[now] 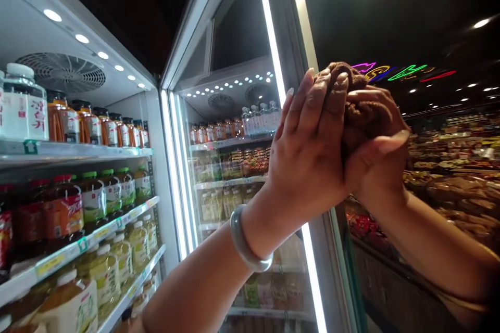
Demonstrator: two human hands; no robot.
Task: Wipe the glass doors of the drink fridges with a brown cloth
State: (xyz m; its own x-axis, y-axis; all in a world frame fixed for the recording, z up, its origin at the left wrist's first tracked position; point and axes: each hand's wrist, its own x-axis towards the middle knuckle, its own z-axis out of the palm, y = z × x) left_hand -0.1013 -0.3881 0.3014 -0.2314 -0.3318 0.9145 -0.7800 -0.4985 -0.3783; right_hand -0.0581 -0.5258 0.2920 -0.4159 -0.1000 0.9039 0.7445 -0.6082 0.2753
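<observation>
My left hand (308,140), with a grey bangle (250,242) at its wrist, lies against the upper edge of an open glass cooler door (287,47). Its fingers are stretched out and point upward, close beside a bunched brown cloth (347,75). What its palm touches is hidden. On the other side of the door edge, my right hand (377,161) has its fingers wrapped round the cloth, the thumb lying across the near side. Part of the cloth is hidden behind the left fingers and between the two hands.
At left, the cooler's shelves (128,152) hold rows of bottled drinks, including amber bottles (91,125) and green-capped bottles (111,190). A light strip (312,276) runs along the door. Beyond it at right stands a display of packaged goods (464,192) under coloured neon signs (406,73).
</observation>
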